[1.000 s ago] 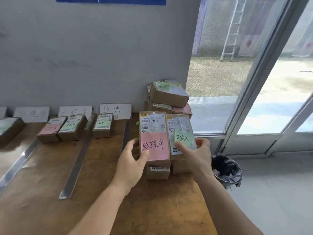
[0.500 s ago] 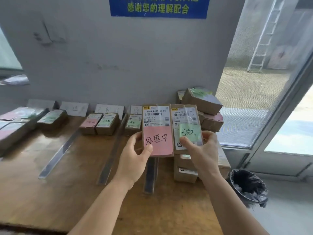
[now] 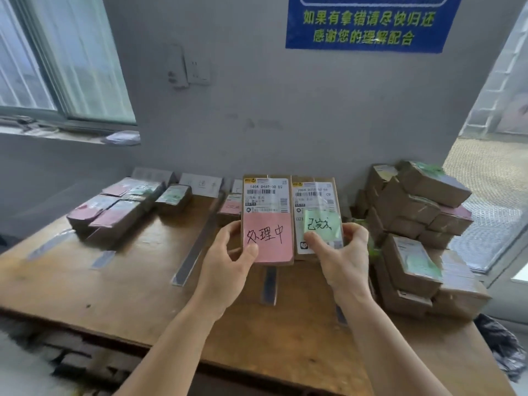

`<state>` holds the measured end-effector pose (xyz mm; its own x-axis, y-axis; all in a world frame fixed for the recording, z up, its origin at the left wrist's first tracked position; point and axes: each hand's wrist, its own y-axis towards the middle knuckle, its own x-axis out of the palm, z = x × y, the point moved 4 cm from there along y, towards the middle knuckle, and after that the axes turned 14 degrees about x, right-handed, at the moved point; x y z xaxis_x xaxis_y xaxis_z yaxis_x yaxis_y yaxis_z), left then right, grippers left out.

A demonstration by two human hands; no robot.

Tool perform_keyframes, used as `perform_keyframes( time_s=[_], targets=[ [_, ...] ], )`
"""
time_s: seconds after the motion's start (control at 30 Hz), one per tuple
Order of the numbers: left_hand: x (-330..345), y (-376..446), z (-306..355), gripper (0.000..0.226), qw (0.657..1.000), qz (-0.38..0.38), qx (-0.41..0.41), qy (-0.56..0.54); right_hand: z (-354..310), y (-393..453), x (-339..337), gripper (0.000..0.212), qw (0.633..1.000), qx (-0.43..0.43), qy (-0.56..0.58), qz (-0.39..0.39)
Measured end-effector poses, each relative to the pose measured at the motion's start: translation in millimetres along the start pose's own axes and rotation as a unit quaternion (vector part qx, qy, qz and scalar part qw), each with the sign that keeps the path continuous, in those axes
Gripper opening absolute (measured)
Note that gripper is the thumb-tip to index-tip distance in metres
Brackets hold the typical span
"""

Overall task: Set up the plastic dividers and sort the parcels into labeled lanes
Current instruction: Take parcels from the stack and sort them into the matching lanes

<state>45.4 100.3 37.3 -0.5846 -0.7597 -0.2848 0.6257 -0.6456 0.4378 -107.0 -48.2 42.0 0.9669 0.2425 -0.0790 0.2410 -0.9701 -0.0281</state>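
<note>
Fingers of the left hand curl round the lower left edge of a parcel with a pink note, thumb pressed on the note's bottom corner; fingers of the right hand pinch the lower part of a parcel with a green note, thumb on its face. Both parcels are held upright, side by side and touching, above the wooden table.

The step in hand looks like reading the two handwritten notes to choose a lane for each. The next move probably calls for matching each note to a white lane card standing at the table's back edge, then laying each parcel flat between the right pair of dividers without knocking the strips askew.

On the table just below the held parcels lies one grey divider strip; a longer strip runs toward the wall left of them, and two fainter strips lie further left. Toward the table's far left, the lanes hold flat parcels, several with pink or green notes, and one more parcel sits partly hidden behind the pink-note parcel. At the table's right end the unsorted stack of boxes is piled several high. A blue sign hangs on the wall above the table.
</note>
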Motion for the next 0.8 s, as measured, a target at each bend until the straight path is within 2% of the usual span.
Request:
perform_keyframes(
  time_s=[0.33, 0.67, 0.8],
  targets=[
    [-103.8, -3.4, -27.3, 0.039, 0.999, 0.016, -0.021, -0.034, 0.7, -44.7, 96.8, 0.066, 0.998, 0.034, 0.015, -0.05],
    [-138.4, 42.0, -68.7, 0.043, 0.997, 0.02, -0.052, -0.052, 17.1, -18.2, 162.6, 0.064, 0.989, 0.11, 0.064, -0.077],
    [-147.3, 74.1, -99.9, 0.043, 0.995, 0.021, -0.07, -0.067, 28.0, 9.1, 192.3, 0.058, 0.985, 0.137, 0.086, -0.059]
  ],
)
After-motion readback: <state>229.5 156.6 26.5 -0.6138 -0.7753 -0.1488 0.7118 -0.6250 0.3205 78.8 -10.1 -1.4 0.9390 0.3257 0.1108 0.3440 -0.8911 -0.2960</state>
